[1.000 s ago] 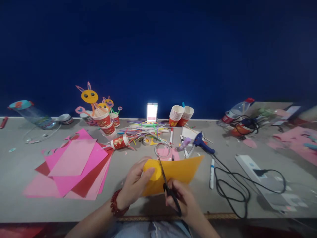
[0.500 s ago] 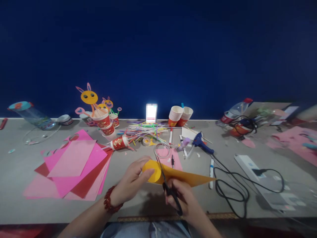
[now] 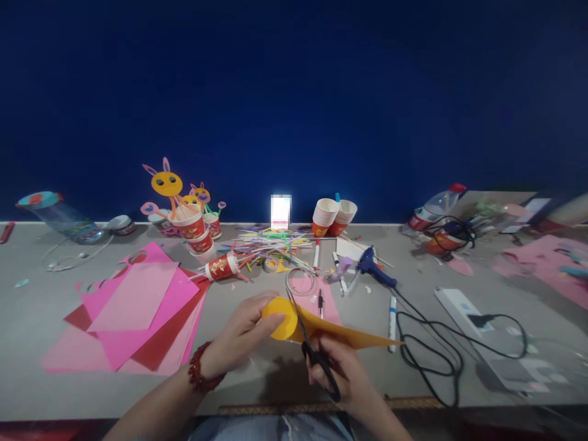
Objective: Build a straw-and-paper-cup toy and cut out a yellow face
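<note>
My left hand (image 3: 252,331) pinches a sheet of yellow paper (image 3: 340,329) at its rounded left end, the thumb lying on top of a bright yellow disc shape (image 3: 281,321). In my right hand (image 3: 337,361) are black-handled scissors (image 3: 316,361), fingers through the loops. The blades point up and away from me, lying along the right edge of the rounded part. The rest of the sheet stretches out to the right, above and behind my right hand, ending in a point. Whether the disc is fully separate from the sheet, I cannot tell.
Pink and red sheets (image 3: 133,300) are stacked at left. Decorated paper cups (image 3: 190,223), coloured sticks (image 3: 271,242) and stacked cups (image 3: 325,214) stand or lie behind. At right are a blue glue gun (image 3: 375,266), its black cable (image 3: 429,367) and a white power strip (image 3: 487,337).
The paper and my left hand have shifted very slightly left. The scissor blades have tilted a little further left along the rounded edge. Both hands keep their hold.
</note>
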### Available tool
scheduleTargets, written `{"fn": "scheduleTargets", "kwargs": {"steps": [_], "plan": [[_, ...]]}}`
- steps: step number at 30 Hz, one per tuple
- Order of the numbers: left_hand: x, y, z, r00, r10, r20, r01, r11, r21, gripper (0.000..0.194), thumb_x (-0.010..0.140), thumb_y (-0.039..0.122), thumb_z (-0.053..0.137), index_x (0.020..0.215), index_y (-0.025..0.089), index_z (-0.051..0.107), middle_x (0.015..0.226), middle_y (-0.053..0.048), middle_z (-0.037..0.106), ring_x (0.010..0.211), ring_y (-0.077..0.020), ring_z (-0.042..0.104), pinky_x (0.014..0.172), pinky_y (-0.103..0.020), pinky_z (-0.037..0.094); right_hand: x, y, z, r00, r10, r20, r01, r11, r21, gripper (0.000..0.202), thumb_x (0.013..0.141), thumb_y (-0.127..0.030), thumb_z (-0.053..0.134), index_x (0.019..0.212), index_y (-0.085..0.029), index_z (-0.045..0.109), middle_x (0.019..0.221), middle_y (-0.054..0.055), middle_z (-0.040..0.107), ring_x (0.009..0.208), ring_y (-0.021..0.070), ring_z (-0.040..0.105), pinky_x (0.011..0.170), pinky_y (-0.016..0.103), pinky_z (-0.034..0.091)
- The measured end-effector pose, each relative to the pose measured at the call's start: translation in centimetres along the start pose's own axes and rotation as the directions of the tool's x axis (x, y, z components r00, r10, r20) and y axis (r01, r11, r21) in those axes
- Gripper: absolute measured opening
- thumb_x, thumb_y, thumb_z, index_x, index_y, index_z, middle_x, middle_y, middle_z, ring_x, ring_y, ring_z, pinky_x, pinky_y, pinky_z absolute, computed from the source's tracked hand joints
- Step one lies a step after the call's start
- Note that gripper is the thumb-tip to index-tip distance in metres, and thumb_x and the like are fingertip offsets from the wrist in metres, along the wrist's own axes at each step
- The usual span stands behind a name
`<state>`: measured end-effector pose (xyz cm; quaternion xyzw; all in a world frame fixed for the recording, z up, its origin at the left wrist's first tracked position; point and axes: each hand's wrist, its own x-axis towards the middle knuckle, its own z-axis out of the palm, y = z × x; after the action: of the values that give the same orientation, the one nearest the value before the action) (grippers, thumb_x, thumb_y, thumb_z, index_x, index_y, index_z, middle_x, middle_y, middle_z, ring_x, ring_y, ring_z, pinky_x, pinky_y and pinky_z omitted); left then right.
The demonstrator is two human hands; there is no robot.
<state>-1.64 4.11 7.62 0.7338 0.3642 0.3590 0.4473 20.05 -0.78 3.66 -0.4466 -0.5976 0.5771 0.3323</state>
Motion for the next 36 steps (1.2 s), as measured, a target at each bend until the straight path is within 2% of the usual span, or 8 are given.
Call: {"fn": "scheduleTargets", "kwargs": {"steps": [5,15,23,30,36], "plan": [[0.1,0.2,-0.3,1.0,-0.012,0.026,0.012,1.0,-0.013,0.031,0.1,0.037,0.045,0.081,0.017,0.06,0.084,-0.003,0.059,0.081,-0.0168,0.055,0.076,-0.026,0.043,0.0,0.3,-0.2,1.0,0.018,0.017,-0.018,1.0,0.015,0.054,0.075,-0.074,0.06,0.069,-0.021,0.048,0.065,0.0,0.052,0.057,0.0137,0.048,0.053,0.024,0.043],[0.5,0.4,-0.6,0.997,0.001,0.074,0.002,0.999,-0.047,0.031,0.1,0.036,0.044,0.077,0.017,0.055,0.082,-0.001,0.054,0.076,-0.0146,0.05,0.072,-0.025,0.04,-0.1,0.5,-0.2,1.0,0.026,0.013,-0.027,0.998,0.053,0.052,0.075,-0.071,0.063,0.069,-0.021,0.049,0.065,0.0,0.054,0.056,0.014,0.052,0.055,0.025,0.047],[0.7,0.4,-0.9,0.993,0.031,0.113,-0.022,0.997,-0.077,0.03,0.1,0.032,0.045,0.078,0.016,0.056,0.082,-0.001,0.054,0.077,-0.0139,0.05,0.074,-0.024,0.039,-0.1,0.4,-0.5,0.999,0.052,0.014,-0.053,0.997,0.057,0.069,0.066,-0.088,0.058,0.071,-0.02,0.051,0.063,-0.001,0.053,0.055,0.013,0.051,0.052,0.024,0.046],[0.9,0.9,-1.3,0.982,0.038,0.185,-0.021,0.995,-0.096,0.028,0.1,0.031,0.045,0.08,0.015,0.056,0.083,-0.001,0.053,0.076,-0.0126,0.049,0.071,-0.023,0.038,0.0,0.7,-0.9,0.997,-0.045,0.055,0.046,0.999,-0.016,0.062,0.073,-0.081,0.06,0.07,-0.019,0.052,0.062,0.0,0.057,0.055,0.0122,0.05,0.052,0.022,0.039],[1.0,1.0,-1.5,0.977,0.062,0.203,-0.046,0.995,-0.084,0.026,0.1,0.03,0.044,0.084,0.015,0.058,0.085,-0.002,0.055,0.079,-0.0139,0.051,0.074,-0.024,0.039,0.0,0.2,-1.0,0.998,0.009,0.068,-0.01,1.0,0.008,0.067,0.071,-0.085,0.057,0.071,-0.019,0.052,0.062,0.0,0.055,0.055,0.012,0.049,0.052,0.022,0.04]]}}
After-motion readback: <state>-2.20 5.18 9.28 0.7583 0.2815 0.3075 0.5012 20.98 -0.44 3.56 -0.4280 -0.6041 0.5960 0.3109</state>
